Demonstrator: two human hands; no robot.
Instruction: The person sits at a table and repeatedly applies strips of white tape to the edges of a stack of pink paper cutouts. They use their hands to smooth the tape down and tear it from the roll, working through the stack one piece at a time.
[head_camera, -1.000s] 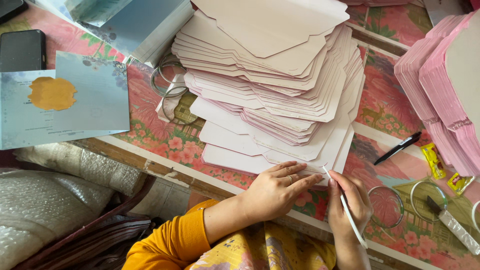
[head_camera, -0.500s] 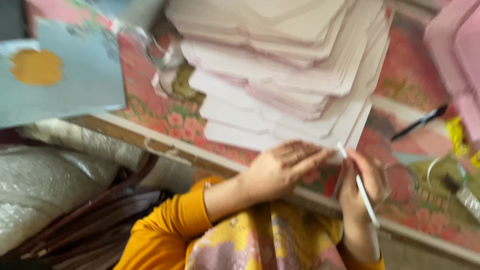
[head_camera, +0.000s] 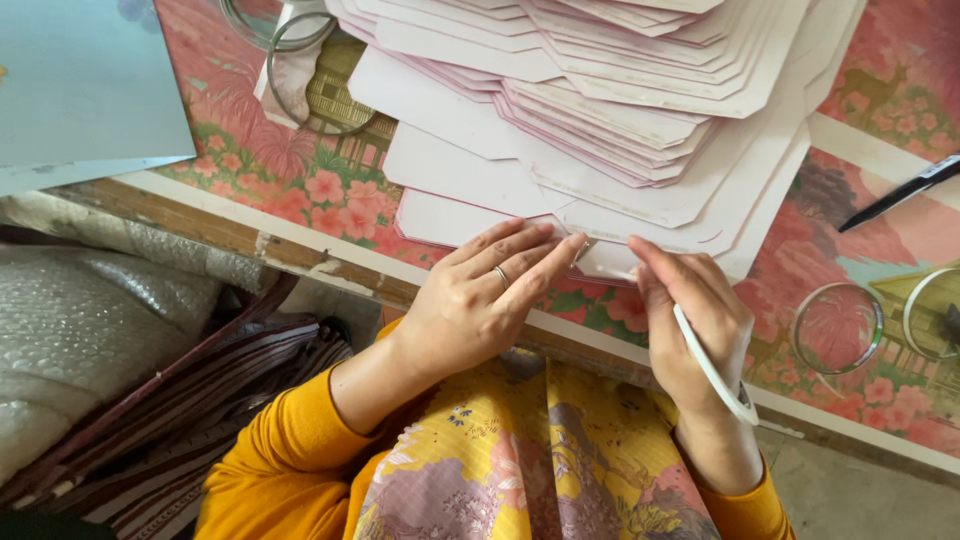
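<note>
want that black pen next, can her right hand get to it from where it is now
Probably yes. The right hand, holding a thin white tool, sits at the paper stack's near edge; the black pen lies uncovered on the floral tablecloth with nothing between them.

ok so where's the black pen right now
In the head view the black pen lies at the far right edge on the flowered tablecloth, just right of the fanned stack of pink paper and above the clear rings.

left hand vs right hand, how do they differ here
The left hand lies flat, fingers spread on the pale pink sheets, and wears a ring. The right hand is curled in a grip around a thin white tool, with no ring in view. Both meet at the lowest sheet's edge.
</note>
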